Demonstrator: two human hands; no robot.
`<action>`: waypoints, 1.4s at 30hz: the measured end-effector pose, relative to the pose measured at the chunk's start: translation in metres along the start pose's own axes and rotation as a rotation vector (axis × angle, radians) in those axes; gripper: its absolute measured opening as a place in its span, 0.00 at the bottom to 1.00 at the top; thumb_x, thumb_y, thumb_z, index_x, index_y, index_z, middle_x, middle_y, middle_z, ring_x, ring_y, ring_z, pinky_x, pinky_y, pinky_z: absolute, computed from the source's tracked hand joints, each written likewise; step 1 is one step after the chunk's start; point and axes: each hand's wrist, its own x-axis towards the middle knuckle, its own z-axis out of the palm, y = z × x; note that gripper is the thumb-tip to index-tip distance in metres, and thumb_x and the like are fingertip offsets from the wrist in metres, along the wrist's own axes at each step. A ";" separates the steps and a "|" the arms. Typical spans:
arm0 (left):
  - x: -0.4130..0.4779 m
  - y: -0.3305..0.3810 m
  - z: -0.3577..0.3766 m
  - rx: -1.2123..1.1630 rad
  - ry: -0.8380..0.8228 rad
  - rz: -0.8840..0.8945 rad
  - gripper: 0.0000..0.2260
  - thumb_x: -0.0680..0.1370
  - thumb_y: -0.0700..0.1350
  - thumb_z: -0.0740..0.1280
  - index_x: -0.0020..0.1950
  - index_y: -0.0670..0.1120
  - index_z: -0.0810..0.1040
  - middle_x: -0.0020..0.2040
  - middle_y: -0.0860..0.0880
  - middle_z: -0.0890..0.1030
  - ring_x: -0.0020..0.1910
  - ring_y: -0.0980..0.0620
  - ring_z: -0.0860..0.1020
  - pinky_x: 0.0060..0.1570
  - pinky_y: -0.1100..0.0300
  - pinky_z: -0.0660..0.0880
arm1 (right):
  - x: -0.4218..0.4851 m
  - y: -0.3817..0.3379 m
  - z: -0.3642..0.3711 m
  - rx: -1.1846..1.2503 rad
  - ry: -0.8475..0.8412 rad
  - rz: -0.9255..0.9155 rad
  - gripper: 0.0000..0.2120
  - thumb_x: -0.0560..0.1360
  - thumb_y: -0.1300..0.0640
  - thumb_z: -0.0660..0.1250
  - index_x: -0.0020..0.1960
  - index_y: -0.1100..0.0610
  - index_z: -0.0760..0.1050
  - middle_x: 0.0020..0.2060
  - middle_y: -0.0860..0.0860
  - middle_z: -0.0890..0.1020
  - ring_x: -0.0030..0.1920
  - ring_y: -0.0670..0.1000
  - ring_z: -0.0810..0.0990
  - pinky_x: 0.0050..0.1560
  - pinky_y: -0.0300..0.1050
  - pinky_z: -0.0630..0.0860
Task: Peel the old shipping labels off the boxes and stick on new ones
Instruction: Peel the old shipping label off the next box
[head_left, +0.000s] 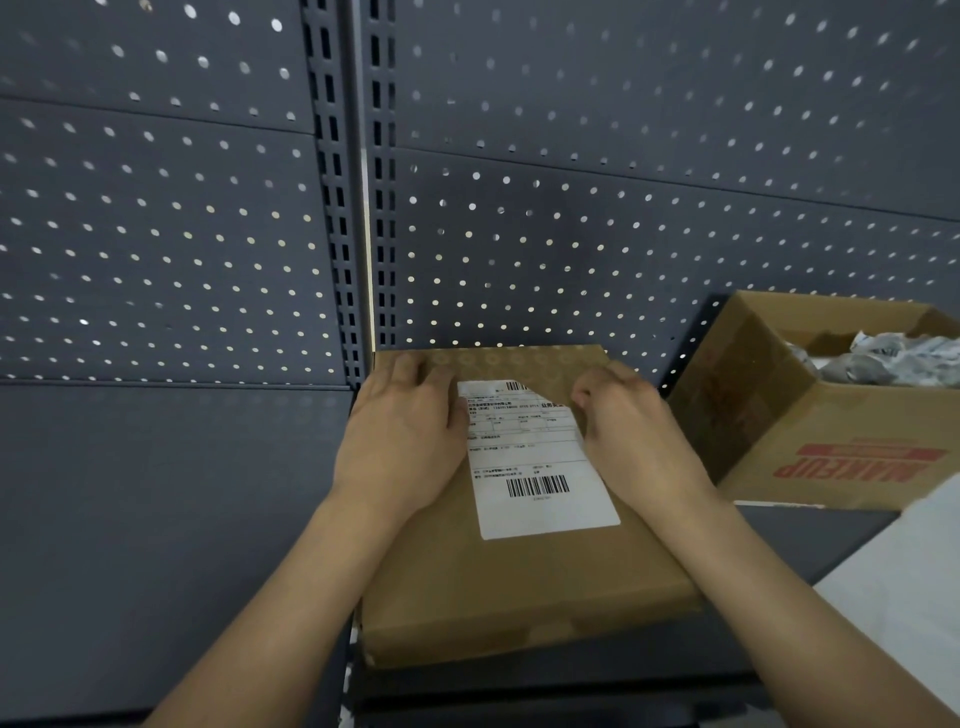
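Forearms (291, 597) nearest my view reach onto the closed box (519, 587) on the shelf (156, 519), its old label (540, 467) stuck down almost whole. Left hand (405, 441) lies spread, pressing the box; right hand (623, 421) curls at the label's lifted far corner, pinch unconfirmed. I judge peeling barely begun, relabelling outstanding.

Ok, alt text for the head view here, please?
A person's left hand rests flat on a cardboard box while the curled fingers of the right hand pick at the far right corner of its white shipping label. An open carton of crumpled paper stands to the right.
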 end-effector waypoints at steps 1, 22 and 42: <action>0.000 0.000 0.000 0.003 -0.001 0.000 0.17 0.81 0.49 0.60 0.68 0.46 0.74 0.67 0.45 0.72 0.67 0.43 0.68 0.67 0.50 0.65 | 0.000 -0.001 0.001 -0.035 -0.008 -0.001 0.04 0.74 0.62 0.69 0.43 0.60 0.74 0.44 0.52 0.73 0.43 0.55 0.75 0.37 0.41 0.64; 0.002 -0.002 0.002 0.014 0.003 0.013 0.18 0.80 0.49 0.59 0.68 0.45 0.74 0.66 0.44 0.73 0.66 0.42 0.68 0.68 0.49 0.65 | 0.001 -0.007 -0.009 0.133 0.007 0.022 0.05 0.76 0.56 0.66 0.46 0.57 0.79 0.43 0.50 0.77 0.44 0.51 0.76 0.46 0.46 0.74; 0.001 -0.002 0.002 -0.003 0.007 0.004 0.17 0.80 0.48 0.60 0.68 0.44 0.74 0.65 0.43 0.73 0.66 0.42 0.69 0.67 0.49 0.65 | 0.003 -0.005 -0.006 0.081 -0.053 0.024 0.06 0.77 0.67 0.60 0.47 0.59 0.75 0.47 0.52 0.77 0.48 0.53 0.76 0.42 0.44 0.69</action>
